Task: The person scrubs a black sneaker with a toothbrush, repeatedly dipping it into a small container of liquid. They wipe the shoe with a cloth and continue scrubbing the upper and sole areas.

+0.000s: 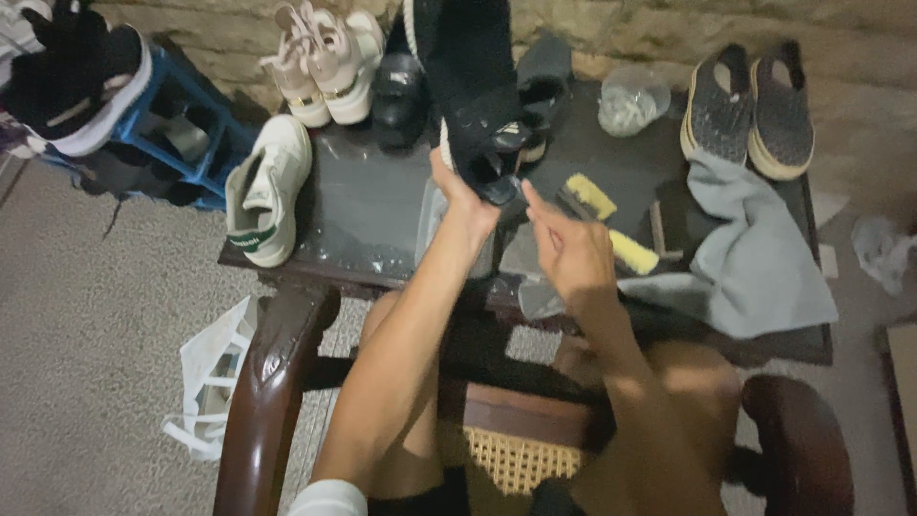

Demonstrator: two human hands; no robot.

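Note:
My left hand grips the heel end of a black knit sneaker and holds it up over the dark low table. Just to its right, my right hand hovers close to the shoe's heel, fingers partly curled and the index finger pointing up toward it; nothing shows in this hand. A yellow-bristled brush lies on the table just behind the right hand, and a second yellow brush sits beside it.
On the table stand a white sneaker, a pink-white pair, a black shoe, a clear plastic cup, a grey-soled pair and a grey cloth. A blue rack stands left. Wooden chair arms flank my legs.

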